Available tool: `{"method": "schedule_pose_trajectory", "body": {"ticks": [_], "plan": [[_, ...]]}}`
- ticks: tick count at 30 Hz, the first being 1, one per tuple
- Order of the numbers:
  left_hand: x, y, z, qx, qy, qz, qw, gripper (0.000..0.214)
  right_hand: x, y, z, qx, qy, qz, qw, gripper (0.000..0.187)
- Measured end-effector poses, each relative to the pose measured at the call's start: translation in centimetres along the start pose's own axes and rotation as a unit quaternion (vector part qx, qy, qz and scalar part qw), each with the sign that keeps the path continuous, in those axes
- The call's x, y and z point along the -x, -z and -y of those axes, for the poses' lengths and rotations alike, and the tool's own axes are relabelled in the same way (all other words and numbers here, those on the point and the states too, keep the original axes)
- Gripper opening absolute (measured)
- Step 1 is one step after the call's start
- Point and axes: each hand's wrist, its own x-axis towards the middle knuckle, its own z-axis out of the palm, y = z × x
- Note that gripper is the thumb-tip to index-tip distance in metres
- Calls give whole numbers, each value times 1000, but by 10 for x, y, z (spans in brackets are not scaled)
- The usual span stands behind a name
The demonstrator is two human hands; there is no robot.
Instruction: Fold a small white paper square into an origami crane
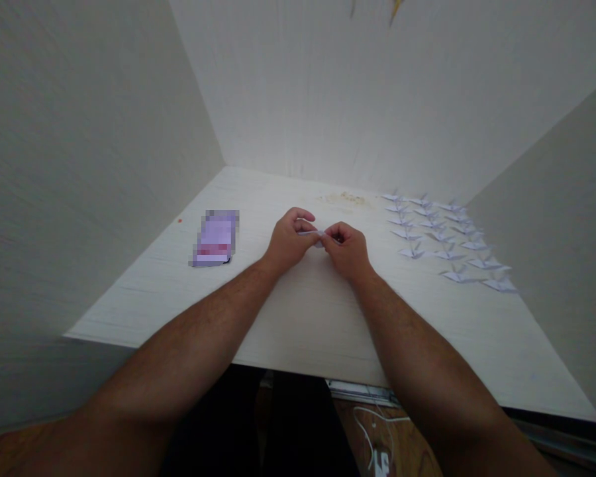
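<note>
A small piece of folded white paper [320, 240] is held between my two hands, just above the middle of the table. My left hand [294, 237] pinches its left side between thumb and fingers. From the right, my right hand [346, 248] grips the other side, fingers curled in. My fingers cover much of the paper, so its full shape cannot be made out. Several white folded paper cranes [447, 254] stand in rows on the right part of the table.
The white table [298, 324] meets walls at the back, left and right. A pixelated phone-like object [216, 237] lies to the left. Stains [350, 198] mark the table near the back wall. White cables [372, 424] lie on the floor below the front edge.
</note>
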Motion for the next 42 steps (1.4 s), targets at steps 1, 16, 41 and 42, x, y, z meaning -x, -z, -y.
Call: {"method": "schedule_pose_trajectory", "body": {"ticks": [1, 16, 41, 42], "plan": [[-1, 0, 0, 11, 3, 1, 1000, 39, 0, 0, 0, 3, -3, 1, 1000, 16], [-2, 5, 2, 89, 28, 26, 995, 37, -3, 1, -5, -35, -45, 6, 998, 14], [-1, 8, -5, -66, 28, -8, 997, 13, -5, 4, -3, -60, -78, 23, 995, 16], [-2, 9, -3, -64, 31, -10, 997, 14, -6, 4, -4, -61, -82, 16, 995, 15]]}}
